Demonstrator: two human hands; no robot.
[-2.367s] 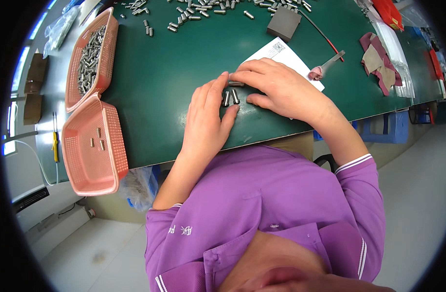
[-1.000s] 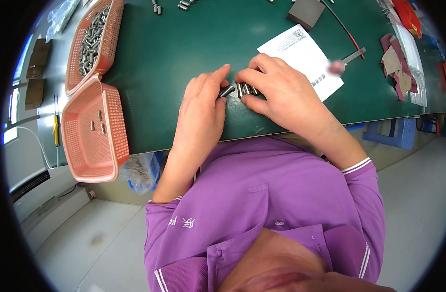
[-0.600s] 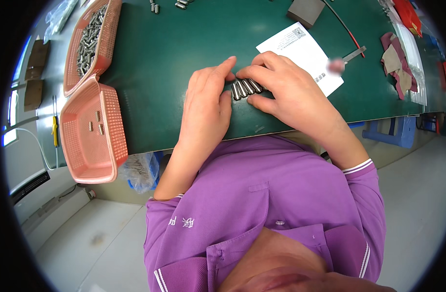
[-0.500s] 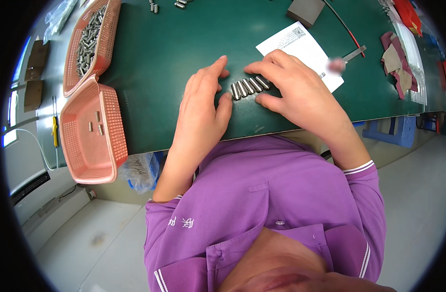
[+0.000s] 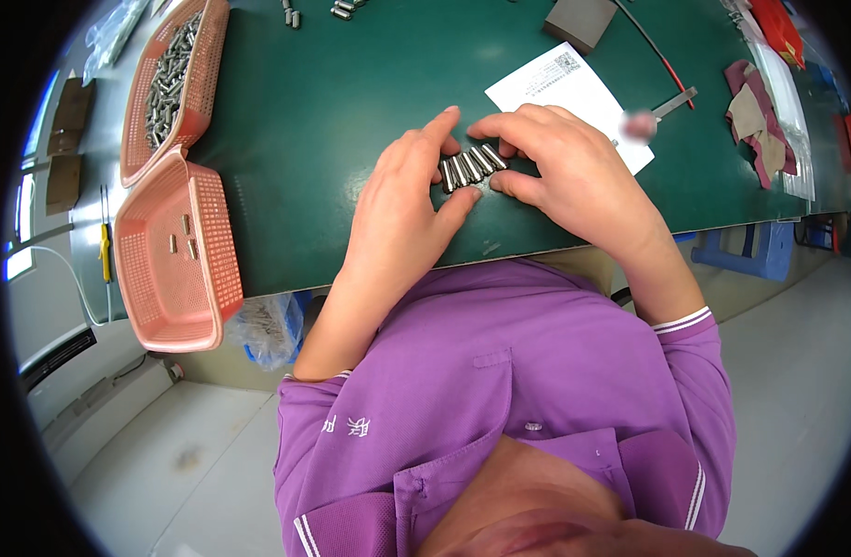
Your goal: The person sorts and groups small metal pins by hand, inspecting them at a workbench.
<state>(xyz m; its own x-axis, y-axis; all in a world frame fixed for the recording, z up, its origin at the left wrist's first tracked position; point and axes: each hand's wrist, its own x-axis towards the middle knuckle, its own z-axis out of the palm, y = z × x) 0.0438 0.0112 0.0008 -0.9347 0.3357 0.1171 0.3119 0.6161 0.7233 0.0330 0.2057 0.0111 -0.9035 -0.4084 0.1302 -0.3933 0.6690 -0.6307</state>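
A row of several short shiny metal pins (image 5: 472, 168) lies side by side on the green table, slanting slightly. My left hand (image 5: 402, 200) curves around the left end of the row, thumb close to the pins' near ends and fingers by the far side. At the right end is my right hand (image 5: 583, 172), its thumb and index finger spread apart beside the last pin. Both hands have thumb and fingers apart; whether every fingertip touches metal I cannot tell. The undersides of the fingers are partly hidden.
To the left, a pink basket (image 5: 223, 56) holds many metal pins; a nearer pink basket (image 5: 170, 320) has a few. A printed sheet (image 5: 537, 79), a grey block (image 5: 581, 23) and a metal tool (image 5: 678, 100) lie to the right. More pins (image 5: 344, 9) sit at the far edge.
My left hand has moved right, closing in on the row. The pins now lie closer together and slightly further left at their right end. My right hand has shifted only slightly.
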